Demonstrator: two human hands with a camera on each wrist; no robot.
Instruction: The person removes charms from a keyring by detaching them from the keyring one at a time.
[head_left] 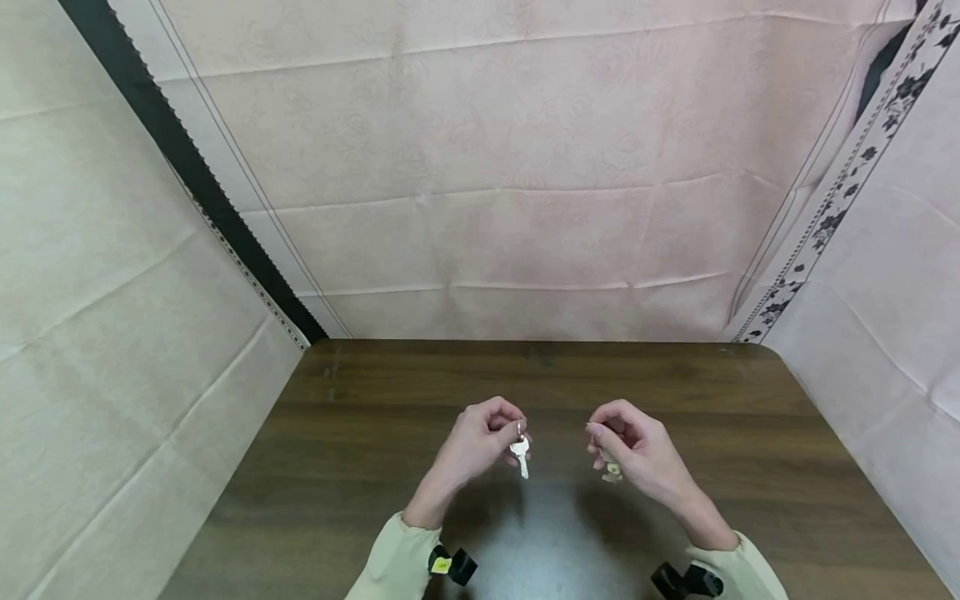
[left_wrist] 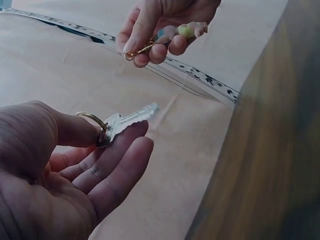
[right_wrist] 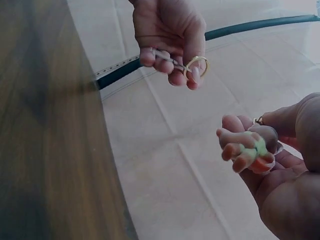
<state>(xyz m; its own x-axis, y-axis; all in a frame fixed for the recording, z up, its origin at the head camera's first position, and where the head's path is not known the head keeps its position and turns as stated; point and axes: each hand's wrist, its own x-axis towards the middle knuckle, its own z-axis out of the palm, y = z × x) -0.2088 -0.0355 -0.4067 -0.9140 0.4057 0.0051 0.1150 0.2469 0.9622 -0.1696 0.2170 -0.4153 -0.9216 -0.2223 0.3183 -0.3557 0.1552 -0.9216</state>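
Note:
My left hand (head_left: pixel 483 442) pinches a gold split ring (right_wrist: pixel 196 69) between thumb and finger. From that ring a silver key (head_left: pixel 521 457) hangs, and in the left wrist view the key (left_wrist: pixel 132 121) lies across the fingers. To the right, my right hand (head_left: pixel 641 450) pinches the gold clasp (left_wrist: pixel 145 48) of a small figurine charm (right_wrist: pixel 250 147). The charm has stubby limbs with green and orange parts, and rests against the curled fingers. Both hands are raised over the table, with a gap between them.
A dark brown wooden table (head_left: pixel 360 433) lies beneath the hands. Pale cloth hangs behind it (head_left: pixel 525 208) and along both sides. Black wrist cameras sit on both sleeves, the left camera (head_left: pixel 461 567) and the right camera (head_left: pixel 671 581).

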